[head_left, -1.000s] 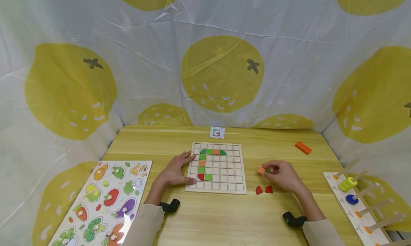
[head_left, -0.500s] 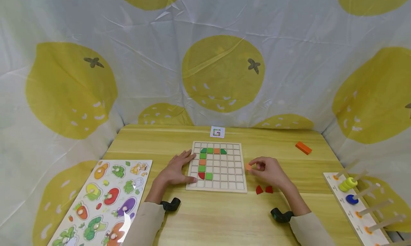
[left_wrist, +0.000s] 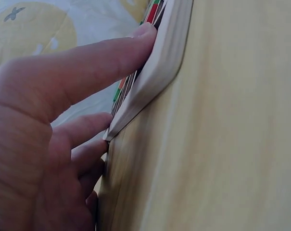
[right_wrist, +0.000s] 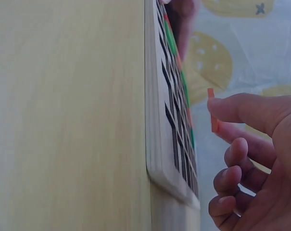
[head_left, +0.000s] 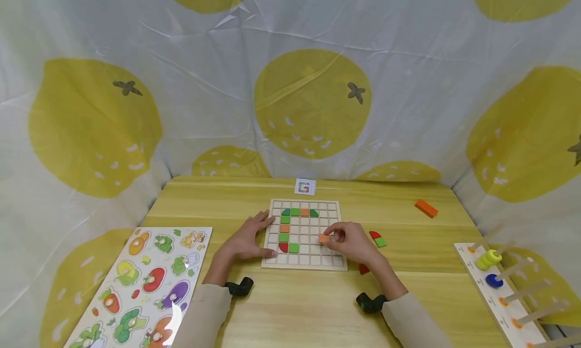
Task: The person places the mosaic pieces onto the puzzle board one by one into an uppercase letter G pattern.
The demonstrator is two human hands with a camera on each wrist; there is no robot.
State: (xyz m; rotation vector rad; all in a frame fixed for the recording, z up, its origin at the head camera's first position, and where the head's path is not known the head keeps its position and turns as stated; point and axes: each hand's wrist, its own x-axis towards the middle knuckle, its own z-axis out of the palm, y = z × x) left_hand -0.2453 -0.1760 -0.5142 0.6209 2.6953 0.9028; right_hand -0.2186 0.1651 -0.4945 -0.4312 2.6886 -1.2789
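Note:
A wooden grid board lies on the table with green, orange and red tiles set in its left and upper squares. My left hand rests on the board's left edge, fingers spread; the left wrist view shows the thumb on top of the rim. Between thumb and forefinger my right hand pinches an orange square tile over the right part of the board. The right wrist view has that tile held on edge, a gap apart from the grid. Its other fingers are loosely curled.
Right of the board lie a red quarter-round tile, a green tile and a partly hidden red tile. A pattern card is behind. An orange block, peg stand and vegetable puzzle flank them.
My right hand has carried the orange tile leftward from the loose pieces to over the board, uncovering the red and green tiles. The left hand has stayed at the board's edge.

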